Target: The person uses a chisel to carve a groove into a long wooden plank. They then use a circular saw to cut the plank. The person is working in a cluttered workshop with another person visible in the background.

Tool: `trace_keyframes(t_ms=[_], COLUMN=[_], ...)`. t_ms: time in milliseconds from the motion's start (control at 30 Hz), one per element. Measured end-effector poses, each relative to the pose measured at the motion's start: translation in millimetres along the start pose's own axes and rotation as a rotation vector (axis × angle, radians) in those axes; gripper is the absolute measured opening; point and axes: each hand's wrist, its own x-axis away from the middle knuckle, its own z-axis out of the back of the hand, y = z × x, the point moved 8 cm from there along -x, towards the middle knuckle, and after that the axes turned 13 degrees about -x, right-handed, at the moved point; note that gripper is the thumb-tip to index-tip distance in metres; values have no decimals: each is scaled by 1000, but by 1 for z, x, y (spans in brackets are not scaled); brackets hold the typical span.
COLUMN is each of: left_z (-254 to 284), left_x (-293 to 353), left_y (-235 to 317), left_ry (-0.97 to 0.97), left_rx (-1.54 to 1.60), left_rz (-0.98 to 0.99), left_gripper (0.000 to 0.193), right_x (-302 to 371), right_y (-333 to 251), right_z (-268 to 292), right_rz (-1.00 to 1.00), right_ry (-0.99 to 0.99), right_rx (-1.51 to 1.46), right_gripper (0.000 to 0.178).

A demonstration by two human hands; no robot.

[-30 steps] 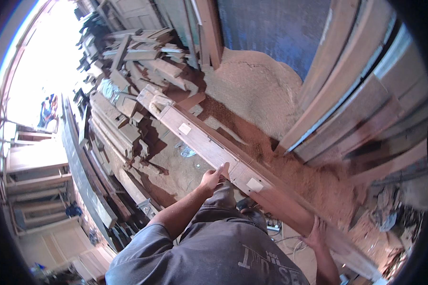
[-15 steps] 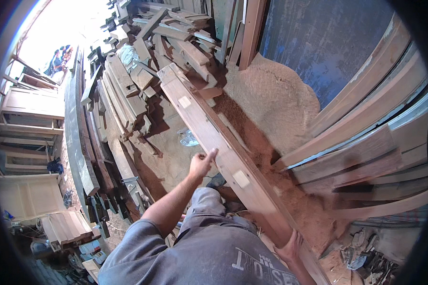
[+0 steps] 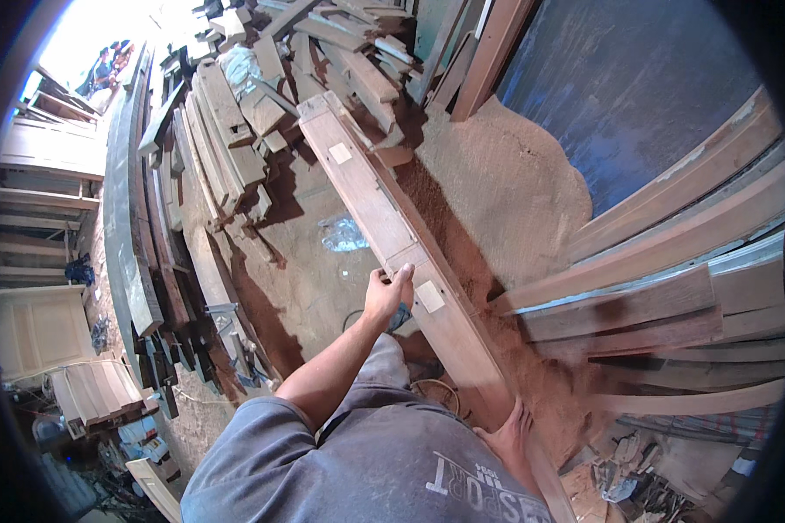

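Observation:
A long, thick wooden beam (image 3: pixel 462 344) runs diagonally from the far middle to the lower right, past my body. Two pale square patches show on its upper face, and thin lines cross it just beyond my left hand. My left hand (image 3: pixel 385 295) grips the beam's left edge near the closer patch (image 3: pixel 428 296), thumb up and fingers curled. Lower down, my right hand (image 3: pixel 508 432) clasps the beam near my chest, fingers over its face and thumb at the left edge.
Stacked timber offcuts (image 3: pixel 227 131) and long dark planks (image 3: pixel 131 227) lie to the left. Reddish sawdust (image 3: pixel 506 166) is heaped beyond the beam. Boards (image 3: pixel 637 314) lean at the right, near a blue-grey panel (image 3: pixel 628 96). Clear plastic (image 3: pixel 344 234) lies on the floor.
My left hand has slid along the beam toward the closer pale patch, its fingers now curled at the edge. The right hand stays on the beam. The whole view has shifted slightly.

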Motion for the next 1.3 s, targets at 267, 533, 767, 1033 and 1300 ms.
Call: trace_keyframes(t_ms=[267,533,767,1033,1300], left_z=[-23,-70,-5,36,36], left_x=[47,110,30,17,13], left_y=[-21,-3,-35,12,22], left_ry=[-87,-526,380,381,51], left_rx=[-41,-3,-179,-166,-16], left_rz=[109,98,-256,-202,9], left_gripper=[105,108,56,30,25], right_x=[-4,21,26,29,30], right_y=[28,92,93,113,98], right_z=[22,38,32,26,33], right_rz=[-32,-115,-94,-26,-69], right_ry=[-116,-129,-37,70,45], right_rx=[-189,-17,-87,-5,-134], right_gripper=[135,114,106,105,102])
